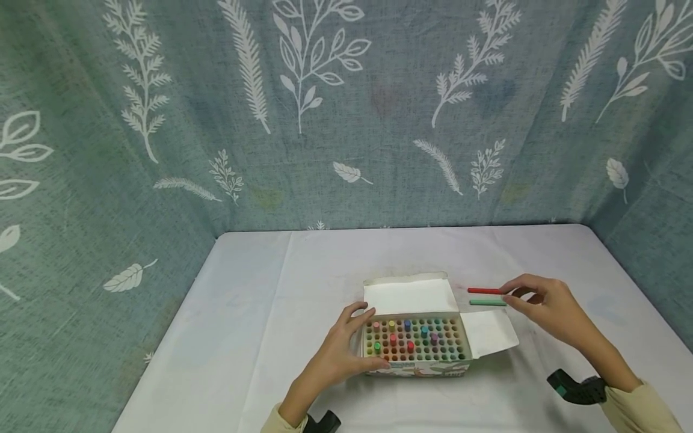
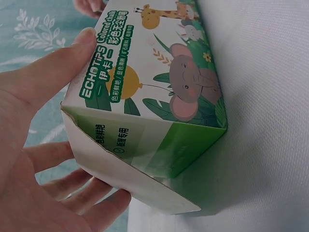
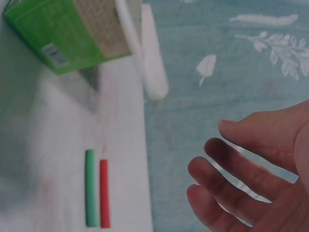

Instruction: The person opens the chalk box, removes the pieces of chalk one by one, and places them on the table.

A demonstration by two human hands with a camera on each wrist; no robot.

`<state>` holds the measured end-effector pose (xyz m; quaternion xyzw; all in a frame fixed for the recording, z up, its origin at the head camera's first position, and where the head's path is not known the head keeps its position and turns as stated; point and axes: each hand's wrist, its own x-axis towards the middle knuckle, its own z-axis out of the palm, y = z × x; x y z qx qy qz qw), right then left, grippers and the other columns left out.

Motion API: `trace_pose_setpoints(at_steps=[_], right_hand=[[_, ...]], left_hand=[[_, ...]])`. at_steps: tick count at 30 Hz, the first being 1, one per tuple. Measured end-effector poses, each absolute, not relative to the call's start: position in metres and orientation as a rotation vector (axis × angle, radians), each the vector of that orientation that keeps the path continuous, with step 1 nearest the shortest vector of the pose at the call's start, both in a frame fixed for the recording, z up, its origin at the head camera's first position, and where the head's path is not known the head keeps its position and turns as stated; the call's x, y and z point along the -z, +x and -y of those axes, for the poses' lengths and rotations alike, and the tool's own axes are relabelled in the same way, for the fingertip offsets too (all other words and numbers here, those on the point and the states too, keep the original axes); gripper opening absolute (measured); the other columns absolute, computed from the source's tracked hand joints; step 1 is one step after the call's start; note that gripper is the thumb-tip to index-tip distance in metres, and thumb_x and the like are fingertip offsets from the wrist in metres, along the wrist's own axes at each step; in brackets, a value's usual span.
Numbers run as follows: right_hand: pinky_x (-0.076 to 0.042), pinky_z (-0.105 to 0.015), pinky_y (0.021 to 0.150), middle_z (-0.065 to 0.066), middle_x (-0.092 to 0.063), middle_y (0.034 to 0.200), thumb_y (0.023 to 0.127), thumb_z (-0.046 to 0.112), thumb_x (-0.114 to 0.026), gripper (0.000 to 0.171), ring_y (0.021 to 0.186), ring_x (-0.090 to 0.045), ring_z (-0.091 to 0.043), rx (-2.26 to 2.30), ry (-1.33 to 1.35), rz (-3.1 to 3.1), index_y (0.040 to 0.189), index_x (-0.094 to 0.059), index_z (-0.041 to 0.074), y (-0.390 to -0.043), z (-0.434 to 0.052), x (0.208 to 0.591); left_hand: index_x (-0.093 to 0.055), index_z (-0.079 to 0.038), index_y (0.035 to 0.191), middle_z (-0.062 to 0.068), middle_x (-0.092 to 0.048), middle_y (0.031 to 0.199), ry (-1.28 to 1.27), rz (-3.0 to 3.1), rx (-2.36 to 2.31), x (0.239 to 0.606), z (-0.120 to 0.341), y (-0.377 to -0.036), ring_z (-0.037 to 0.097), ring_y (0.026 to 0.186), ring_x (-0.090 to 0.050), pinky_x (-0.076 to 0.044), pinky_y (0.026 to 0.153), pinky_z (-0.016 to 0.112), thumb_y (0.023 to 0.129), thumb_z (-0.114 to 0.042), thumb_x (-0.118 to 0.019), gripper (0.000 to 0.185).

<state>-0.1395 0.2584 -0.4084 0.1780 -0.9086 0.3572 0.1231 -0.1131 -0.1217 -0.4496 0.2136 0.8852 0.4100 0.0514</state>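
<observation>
An open chalk box [image 1: 414,361] sits on the table, several coloured chalk sticks standing in its holed tray [image 1: 414,340]. My left hand [image 1: 341,349] grips the box's left end, thumb along the front face and fingers curled round the end flap [image 2: 120,169]. The box's printed side [image 2: 159,82] shows an elephant. To the right of the box, a red chalk stick [image 1: 484,290] and a green chalk stick [image 1: 487,302] lie side by side on the cloth. My right hand [image 1: 533,300] hovers at their right ends with relaxed fingers [image 3: 227,174], holding nothing.
A white cloth [image 1: 260,313] covers the table. A teal leaf-patterned curtain [image 1: 346,120] closes in the back and both sides. The box's lid [image 1: 408,294] stands open behind it and a side flap [image 1: 489,334] sticks out to the right.
</observation>
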Motion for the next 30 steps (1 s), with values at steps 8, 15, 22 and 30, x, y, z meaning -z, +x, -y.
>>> trace_pose_setpoints(at_steps=[8,15,22,30], right_hand=[[-0.053,-0.021,0.057,0.007,-0.066,0.088,0.081,0.003,-0.073,0.021,0.074,-0.059,-0.004,-1.070,0.681,2.610,0.092,-0.070,0.020,-0.128,-0.240,0.391],[-0.052,-0.022,0.055,0.011,-0.065,0.087,0.079,0.002,-0.074,0.026,0.075,-0.059,-0.003,-1.084,0.798,2.594,0.092,-0.068,0.024,-0.121,-0.226,0.383],[-0.052,-0.021,0.053,0.011,-0.065,0.088,0.077,-0.001,-0.075,0.028,0.075,-0.059,-0.002,-1.102,0.919,2.587,0.094,-0.068,0.020,-0.116,-0.211,0.383],[-0.051,-0.021,0.054,0.008,-0.063,0.090,0.078,0.001,-0.075,0.028,0.076,-0.057,-0.002,-1.116,1.059,2.593,0.097,-0.067,0.021,-0.114,-0.194,0.381]], left_hand=[[-0.043,-0.011,0.143,0.007,-0.028,0.150,0.617,-2.688,-1.238,0.447,0.122,-0.112,0.037,0.132,-0.034,-0.042,0.097,0.058,0.067,-0.050,-0.082,0.095],[-0.042,-0.012,0.144,0.005,-0.026,0.150,0.608,-2.676,-1.243,0.447,0.121,-0.112,0.036,0.134,-0.032,-0.041,0.098,0.058,0.067,-0.051,-0.081,0.095],[-0.042,-0.012,0.144,0.005,-0.027,0.150,0.614,-2.672,-1.244,0.448,0.122,-0.113,0.037,0.133,-0.033,-0.042,0.097,0.058,0.067,-0.051,-0.081,0.095],[-0.042,-0.012,0.144,0.005,-0.027,0.150,0.609,-2.663,-1.257,0.447,0.122,-0.112,0.037,0.133,-0.033,-0.042,0.097,0.058,0.068,-0.051,-0.081,0.094]])
